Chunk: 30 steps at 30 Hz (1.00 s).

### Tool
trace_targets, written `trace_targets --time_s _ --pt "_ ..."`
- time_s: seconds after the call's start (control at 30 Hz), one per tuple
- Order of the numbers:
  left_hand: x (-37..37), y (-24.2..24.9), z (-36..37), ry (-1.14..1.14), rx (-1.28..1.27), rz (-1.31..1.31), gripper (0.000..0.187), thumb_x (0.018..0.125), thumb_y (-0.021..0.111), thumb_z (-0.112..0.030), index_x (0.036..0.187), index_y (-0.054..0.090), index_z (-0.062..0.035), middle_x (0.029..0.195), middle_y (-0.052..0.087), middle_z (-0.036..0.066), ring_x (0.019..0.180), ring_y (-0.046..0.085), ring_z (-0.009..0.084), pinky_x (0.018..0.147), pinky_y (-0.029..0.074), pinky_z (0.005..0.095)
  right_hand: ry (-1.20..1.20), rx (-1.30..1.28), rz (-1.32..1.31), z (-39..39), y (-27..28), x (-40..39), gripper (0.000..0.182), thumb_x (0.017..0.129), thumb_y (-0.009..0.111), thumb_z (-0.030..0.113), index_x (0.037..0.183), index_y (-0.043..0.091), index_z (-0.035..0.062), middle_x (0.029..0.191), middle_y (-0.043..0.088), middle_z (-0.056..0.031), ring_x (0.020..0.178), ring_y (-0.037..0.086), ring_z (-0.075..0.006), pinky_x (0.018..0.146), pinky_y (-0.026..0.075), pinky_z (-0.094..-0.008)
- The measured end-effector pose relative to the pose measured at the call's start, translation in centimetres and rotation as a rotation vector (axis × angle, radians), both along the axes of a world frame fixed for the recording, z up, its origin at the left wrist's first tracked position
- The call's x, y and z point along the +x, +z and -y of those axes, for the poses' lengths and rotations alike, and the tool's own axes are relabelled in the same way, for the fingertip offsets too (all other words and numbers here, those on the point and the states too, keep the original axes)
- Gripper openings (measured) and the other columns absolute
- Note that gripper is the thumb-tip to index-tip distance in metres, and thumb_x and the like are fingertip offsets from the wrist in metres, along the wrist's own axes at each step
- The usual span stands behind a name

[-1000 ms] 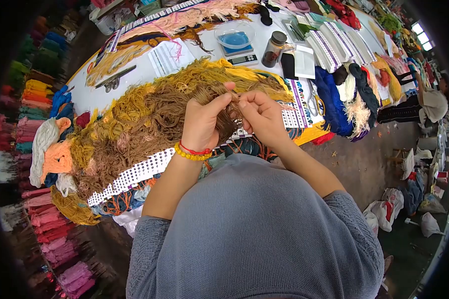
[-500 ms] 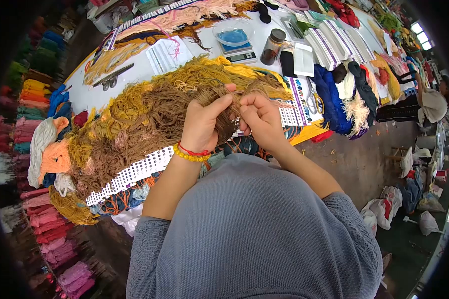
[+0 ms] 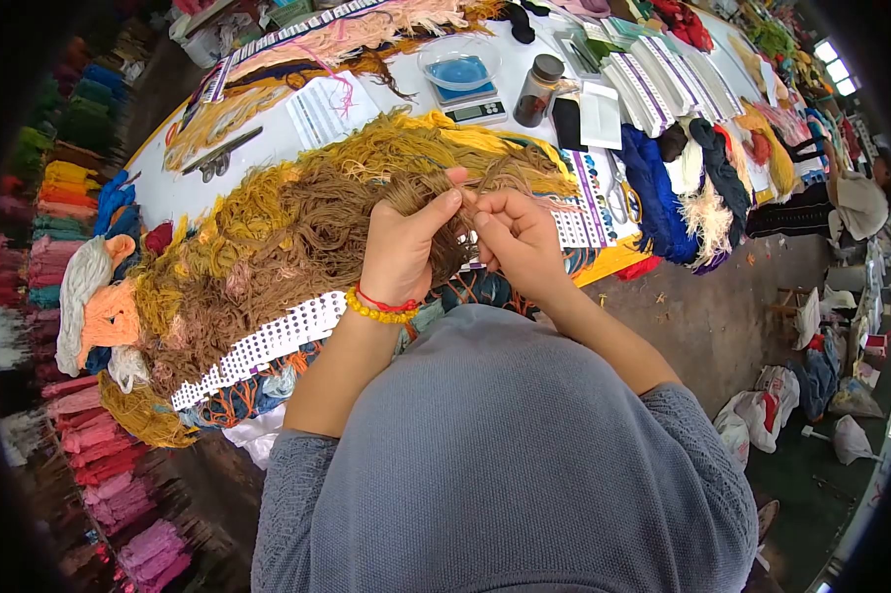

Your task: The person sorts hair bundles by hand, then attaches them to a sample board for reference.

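A bundle of brown yarn (image 3: 444, 255) is in my left hand (image 3: 404, 247), whose thumb and fingers are closed round it. Close beside it, my right hand (image 3: 517, 239) pinches at the strands with thumb and forefinger; the tips nearly meet those of the left. Under and beyond both hands spreads a long heap of loose brown yarn (image 3: 317, 222). Mustard-yellow yarn (image 3: 258, 198) lies along its far side. A white card with rows of dark holes or dots (image 3: 268, 346) rests along the near edge of the heap.
Behind the yarn stand a digital scale (image 3: 477, 109) with a clear bowl, and a dark jar (image 3: 537, 91). Scissors (image 3: 223, 153) lie at the left, more scissors (image 3: 621, 198) at the right. Blue skeins (image 3: 653, 203) hang over the table's right edge. Another person (image 3: 855, 203) is at far right.
My right hand's fingers have shifted slightly at the strands, the pinch moving a little. My left hand keeps its hold on the brown yarn.
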State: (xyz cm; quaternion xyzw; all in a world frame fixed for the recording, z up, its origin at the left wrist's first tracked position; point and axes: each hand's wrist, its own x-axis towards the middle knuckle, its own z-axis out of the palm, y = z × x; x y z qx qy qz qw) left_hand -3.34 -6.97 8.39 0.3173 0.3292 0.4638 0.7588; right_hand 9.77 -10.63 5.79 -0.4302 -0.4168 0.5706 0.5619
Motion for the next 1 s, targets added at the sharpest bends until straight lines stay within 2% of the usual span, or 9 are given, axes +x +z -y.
trace_targets --time_s 0.2,0.27,0.37,0.47,0.53,0.6,0.73,0.8,1.0 --pt "0.0 -0.1 -0.1 0.011 0.056 -0.060 0.022 0.082 0.055 -0.008 0.098 0.055 0.0069 0.080 0.062 0.010 0.072 0.059 0.0154 0.065 0.048 0.0276 -0.077 0.088 0.076 -0.2 -1.0 0.6 0.003 0.083 0.051 0.006 0.082 0.049 0.0032 0.066 0.051 0.0016 0.050 0.044 -0.0025 0.043 0.034 -0.0176" --pt "-0.4 -0.5 -0.3 -0.030 0.048 -0.109 0.024 0.084 0.053 -0.014 0.097 0.055 0.0065 0.078 0.062 0.010 0.070 0.059 0.0159 0.065 0.048 0.0270 -0.041 -0.063 0.086 -0.5 -0.8 1.3 0.010 0.086 0.046 0.013 0.082 0.050 0.0048 0.062 0.047 0.0017 0.046 0.039 -0.0029 0.041 0.031 -0.0184" --pt "-1.1 -1.5 -0.8 -0.164 -0.047 0.039 0.030 0.087 0.050 -0.022 0.097 0.055 0.0056 0.078 0.062 0.011 0.069 0.060 0.0166 0.065 0.048 0.0267 0.478 -0.214 -0.939 -1.2 0.0 3.1 0.029 0.089 0.034 0.030 0.095 0.051 0.0071 0.050 0.032 0.0035 0.041 0.028 -0.0065 0.037 0.023 -0.0210" --pt "-1.1 -1.2 -0.7 -0.180 -0.070 0.103 0.036 0.088 0.046 -0.028 0.099 0.055 0.0050 0.085 0.062 0.011 0.072 0.060 0.0168 0.064 0.048 0.0274 0.514 -0.106 -1.033 -0.5 2.3 2.8 0.031 0.090 0.034 0.031 0.104 0.049 0.0076 0.050 0.032 0.0036 0.041 0.029 -0.0066 0.038 0.024 -0.0206" --pt "-0.6 -0.5 -0.5 -0.162 -0.120 0.127 0.038 0.089 0.043 -0.030 0.100 0.055 0.0049 0.088 0.061 0.011 0.075 0.059 0.0166 0.066 0.048 0.0285 0.514 -0.076 -0.984 -0.6 2.1 2.7 0.031 0.090 0.037 0.029 0.106 0.050 0.0055 0.053 0.039 0.0036 0.043 0.033 -0.0053 0.042 0.029 -0.0193" --pt "-0.4 -0.2 -0.5 -0.144 -0.167 0.155 0.040 0.090 0.041 -0.031 0.101 0.055 0.0048 0.091 0.060 0.011 0.077 0.058 0.0164 0.068 0.047 0.0296 0.176 -0.137 -0.195 -1.0 2.2 1.9 0.024 0.088 0.043 0.021 0.103 0.052 0.0040 0.066 0.054 0.0008 0.042 0.033 -0.0028 0.042 0.029 -0.0169" --pt "-0.2 0.1 -0.1 -0.165 -0.041 0.044 0.040 0.090 0.043 -0.029 0.105 0.054 0.0055 0.099 0.059 0.011 0.086 0.057 0.0163 0.074 0.046 0.0293 0.092 0.054 0.273 -1.3 0.1 0.5 0.013 0.080 0.056 0.008 0.091 0.054 0.0014 0.071 0.055 0.0026 0.052 0.041 0.0005 0.047 0.033 -0.0165" --pt "-0.2 0.1 0.0 -0.148 0.086 -0.118 0.034 0.088 0.046 -0.022 0.105 0.055 0.0058 0.101 0.059 0.012 0.092 0.056 0.0171 0.079 0.045 0.0289 0.101 -0.045 0.268 -1.0 0.7 0.3 0.007 0.080 0.056 0.006 0.085 0.055 0.0014 0.068 0.051 0.0046 0.055 0.042 0.0001 0.048 0.034 -0.0166" --pt "-0.8 0.2 -0.3 -0.114 0.011 -0.039 0.028 0.086 0.050 -0.016 0.100 0.057 0.0070 0.096 0.060 0.011 0.085 0.058 0.0163 0.076 0.047 0.0273 0.074 -0.009 0.300 -1.1 0.4 0.2 0.007 0.081 0.055 0.009 0.081 0.055 0.0020 0.062 0.047 0.0059 0.053 0.039 0.0000 0.047 0.032 -0.0167"
